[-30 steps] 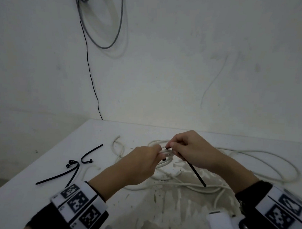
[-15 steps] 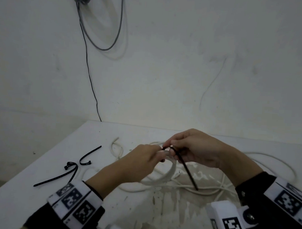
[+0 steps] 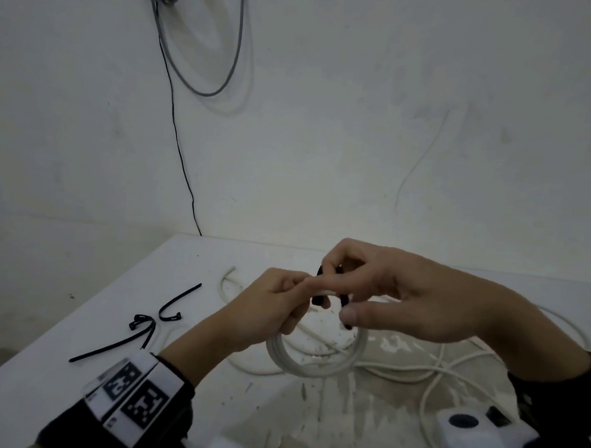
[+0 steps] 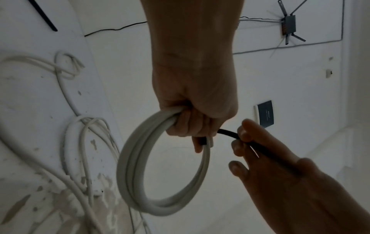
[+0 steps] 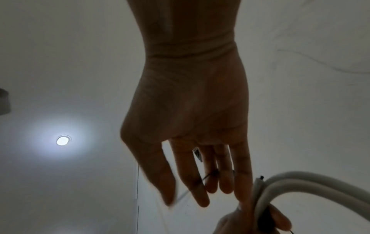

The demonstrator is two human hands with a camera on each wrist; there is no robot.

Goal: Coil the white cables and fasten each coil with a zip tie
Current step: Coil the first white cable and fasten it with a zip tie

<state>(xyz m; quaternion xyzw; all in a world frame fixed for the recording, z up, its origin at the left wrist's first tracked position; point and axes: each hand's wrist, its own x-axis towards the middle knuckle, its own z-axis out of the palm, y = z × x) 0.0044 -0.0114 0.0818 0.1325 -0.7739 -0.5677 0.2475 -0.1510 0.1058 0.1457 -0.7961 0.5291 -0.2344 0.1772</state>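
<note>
1. Head view: left hand (image 3: 267, 310) closed in a fist round the top of a white coil (image 3: 316, 367), which hangs below it above the desk (image 3: 83, 317).
2. Left wrist view: same coil (image 4: 140, 158), several turns bunched together, gripped at its upper edge; the loop stands clear of the desk.
3. Black tie (image 4: 228, 133): runs from under the left fingers, where it crosses the coil, over to the right hand (image 4: 280, 174), whose fingertips pinch it.
4. Head view: right hand (image 3: 402, 294) just beside the left, fingers bent over the tie (image 3: 318, 296); it covers most of the strap, so whether the strap is threaded cannot be told.
5. Right wrist view: right hand (image 5: 192, 126) seen from below as a dark shape, fingers long and near straight; the coil (image 5: 300, 183) passes at lower right, with the left hand (image 5: 250, 221) under it.
6. Loose cable (image 3: 449, 373): white, uncoiled, sprawled on the desk under and to the right of both hands, partly hidden by them.
7. Spare ties (image 3: 143, 332): black, lying on the desk well left of the hands, one curved piece (image 3: 177, 303) just beyond the rest.
8. Desk surface: white, stained and flecked near the front edge.
9. Wall (image 3: 324, 124): white, with a grey wire loop (image 3: 205, 70) hanging at upper left and a thin black lead (image 3: 179, 152) dropping behind the desk.
10. Ceiling lamp (image 5: 63, 140): lit, in the right wrist view.
</note>
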